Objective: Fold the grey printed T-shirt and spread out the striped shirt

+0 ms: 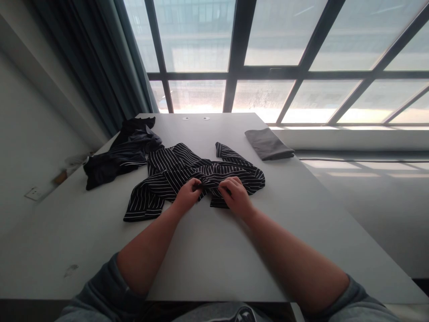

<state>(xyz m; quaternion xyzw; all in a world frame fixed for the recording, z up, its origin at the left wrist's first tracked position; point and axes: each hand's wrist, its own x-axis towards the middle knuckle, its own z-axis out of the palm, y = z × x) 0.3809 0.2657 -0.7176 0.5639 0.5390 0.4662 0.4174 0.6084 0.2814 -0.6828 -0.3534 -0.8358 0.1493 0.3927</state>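
Note:
A black garment with thin white stripes (157, 185), looking like a long-sleeved shirt, lies spread and crumpled across the middle of the white table (208, 259). Its near edge is pinched in both hands. My left hand (189, 194) is closed on the cloth just left of centre, thumb and fingers together. A short way to the right, my right hand (237, 197) grips the same edge, and the strip between them looks stretched. One sleeve reaches toward the lower left; another striped end points up at the right. The fingertips are partly hidden in the folds.
Dark clothing (124, 154) is heaped at the table's left edge. A folded grey cloth (269, 144) lies near the right edge. Beyond the table are large windows (268, 98) and a dark curtain (90, 53). A wall socket (33, 193) shows at left.

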